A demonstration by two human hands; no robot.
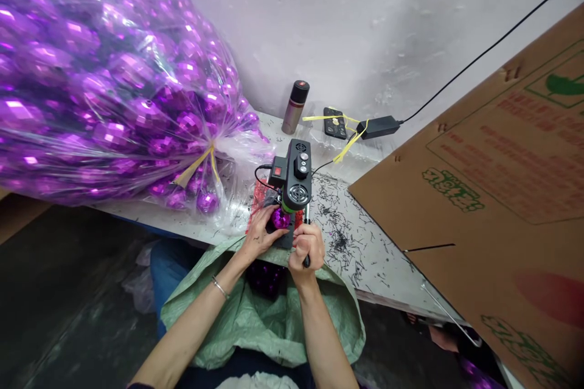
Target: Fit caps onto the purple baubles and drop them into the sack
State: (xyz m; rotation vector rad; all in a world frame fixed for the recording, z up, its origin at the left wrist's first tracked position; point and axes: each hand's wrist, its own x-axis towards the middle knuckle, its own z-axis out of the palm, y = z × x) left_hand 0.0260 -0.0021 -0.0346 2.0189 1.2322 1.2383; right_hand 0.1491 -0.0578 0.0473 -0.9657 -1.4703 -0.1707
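A small black bench machine (295, 173) with round vents, buttons and a red switch stands at the table's front edge. Under its head sits a shiny purple bauble (280, 218). My left hand (258, 237) grips the bauble from the left, thumb and fingers curved round its side. My right hand (306, 248) is closed round the machine's lever handle (306, 262), whose dark end pokes out below the fist. Below both hands, an open green woven sack (269, 328) lies across my lap, with dark purple shiny pieces inside.
A large clear bag (114, 91) of purple faceted baubles, tied with yellow ribbon, fills the left. Behind stand a spray can (295, 107), a phone-like black object (335, 123) and a power adapter (379, 127). Black scraps litter the white table (369, 255). A cardboard box (493, 194) leans at right.
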